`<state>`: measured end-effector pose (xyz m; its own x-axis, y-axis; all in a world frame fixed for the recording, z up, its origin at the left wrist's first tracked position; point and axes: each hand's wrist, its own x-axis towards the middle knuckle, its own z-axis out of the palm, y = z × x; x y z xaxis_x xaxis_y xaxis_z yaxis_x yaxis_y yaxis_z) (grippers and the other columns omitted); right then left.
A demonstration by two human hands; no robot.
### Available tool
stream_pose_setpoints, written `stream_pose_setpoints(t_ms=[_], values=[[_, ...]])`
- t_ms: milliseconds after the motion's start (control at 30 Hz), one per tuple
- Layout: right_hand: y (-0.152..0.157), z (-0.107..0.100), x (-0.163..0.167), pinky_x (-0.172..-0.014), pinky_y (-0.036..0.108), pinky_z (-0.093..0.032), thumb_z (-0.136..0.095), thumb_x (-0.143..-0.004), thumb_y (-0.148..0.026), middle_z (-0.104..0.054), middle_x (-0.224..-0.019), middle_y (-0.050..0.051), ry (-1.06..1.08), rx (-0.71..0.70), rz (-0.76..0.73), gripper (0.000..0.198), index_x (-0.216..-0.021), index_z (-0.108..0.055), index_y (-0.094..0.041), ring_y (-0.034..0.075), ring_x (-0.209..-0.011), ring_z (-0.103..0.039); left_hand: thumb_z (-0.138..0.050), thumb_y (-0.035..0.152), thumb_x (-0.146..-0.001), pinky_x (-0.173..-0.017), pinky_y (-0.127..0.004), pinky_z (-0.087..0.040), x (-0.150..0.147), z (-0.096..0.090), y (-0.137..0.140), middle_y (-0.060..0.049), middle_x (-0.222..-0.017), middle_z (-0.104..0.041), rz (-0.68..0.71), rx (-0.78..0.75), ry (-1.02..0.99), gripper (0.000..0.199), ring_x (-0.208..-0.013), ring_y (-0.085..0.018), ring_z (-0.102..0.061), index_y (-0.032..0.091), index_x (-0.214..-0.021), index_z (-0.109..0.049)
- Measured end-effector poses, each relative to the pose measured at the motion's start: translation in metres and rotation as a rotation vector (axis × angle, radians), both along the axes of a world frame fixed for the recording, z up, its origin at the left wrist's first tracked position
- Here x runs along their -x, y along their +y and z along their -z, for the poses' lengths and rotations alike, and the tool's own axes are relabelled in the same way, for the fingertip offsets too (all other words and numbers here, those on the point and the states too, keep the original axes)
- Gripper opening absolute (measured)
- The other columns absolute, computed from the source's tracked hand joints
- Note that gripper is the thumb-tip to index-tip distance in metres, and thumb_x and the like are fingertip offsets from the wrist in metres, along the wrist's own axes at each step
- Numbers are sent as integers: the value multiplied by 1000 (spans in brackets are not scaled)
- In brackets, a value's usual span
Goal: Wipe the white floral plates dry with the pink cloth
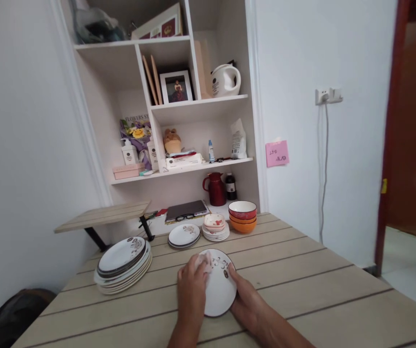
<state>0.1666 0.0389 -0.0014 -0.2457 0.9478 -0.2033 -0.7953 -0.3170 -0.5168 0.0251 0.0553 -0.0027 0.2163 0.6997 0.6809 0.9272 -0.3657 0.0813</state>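
Observation:
A white plate [219, 292] with a dark rim and a dark printed pattern is tilted up over the table, its face toward me. My right hand [247, 297] grips its right edge, thumb on the face and fingers behind. My left hand [192, 285] is closed on a crumpled pale pinkish cloth or tissue [205, 261], which touches the upper left of the plate's face. Some of the left fingers are hidden behind the hand and the cloth.
On the wooden table [150, 319] stand a tall plate stack [123, 265] at left, small plates [184, 235], little dishes [215, 228] and stacked bowls [243, 217]. Behind are a red jug [215, 189], a laptop-like dark slab [186, 210] and a small raised shelf [102, 216].

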Motion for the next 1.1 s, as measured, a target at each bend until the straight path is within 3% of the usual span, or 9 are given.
stream_pose_setpoints(t_ms=[67,167,367,433,600,800,967,1100], values=[[-2,1,-1,-88,39,-52,-58,-86,-42,-75,-92,13,25,-5,-17,39,-109,-63,-10,25,-91,-69,-58,7,-80,-85,-41,-51,-2,-3,-7,-6,-116,-65,6,-6,18,39,-104,-24,-61,27,-113,-66],[-1,2,-5,-91,38,-50,-58,-86,-44,-75,-94,13,61,-28,-41,42,-109,-64,-10,23,-92,-69,-61,11,-80,-82,-38,-52,-7,-2,-15,-4,-105,-68,143,-15,83,31,-96,-22,-63,26,-107,-68],[-5,-3,-7,-98,35,-46,-61,-84,-45,-72,-108,16,40,-103,-190,45,-108,-65,-7,24,-105,-65,-46,14,-91,-98,-39,-44,-10,3,-14,-3,-123,-65,439,-110,203,36,-117,-19,-57,26,-123,-59],[-7,-4,-5,-99,35,-45,-63,-83,-44,-71,-110,15,24,-106,-210,47,-113,-64,-8,23,-105,-65,-46,15,-92,-104,-40,-39,-8,6,-8,-2,-128,-63,414,-144,201,37,-123,-18,-52,26,-125,-57],[-8,0,-4,-99,36,-44,-64,-83,-40,-73,-106,12,61,-124,-164,46,-119,-61,-11,22,-100,-67,-46,19,-92,-112,-50,-24,-3,9,1,-1,-134,-58,166,-257,156,40,-128,-19,-47,28,-132,-51],[1,9,-9,-97,39,-45,-58,-87,-42,-74,-103,13,124,-45,-192,44,-118,-62,-11,24,-98,-68,-57,12,-85,-100,-54,-37,5,0,-10,0,-130,-60,-84,-199,123,40,-120,-25,-50,33,-119,-60],[8,8,-14,-97,40,-45,-56,-87,-46,-75,-100,13,129,-22,-187,44,-113,-64,-11,24,-97,-68,-66,15,-81,-78,-36,-48,-3,3,-20,-1,-110,-66,15,-185,122,41,-97,-21,-57,35,-117,-62],[9,3,-16,-97,40,-44,-53,-88,-47,-75,-97,13,133,-28,-219,44,-108,-65,-10,24,-96,-68,-60,12,-83,-73,-33,-50,-14,15,-24,-3,-97,-66,140,-188,137,41,-86,-20,-58,30,-120,-61]])
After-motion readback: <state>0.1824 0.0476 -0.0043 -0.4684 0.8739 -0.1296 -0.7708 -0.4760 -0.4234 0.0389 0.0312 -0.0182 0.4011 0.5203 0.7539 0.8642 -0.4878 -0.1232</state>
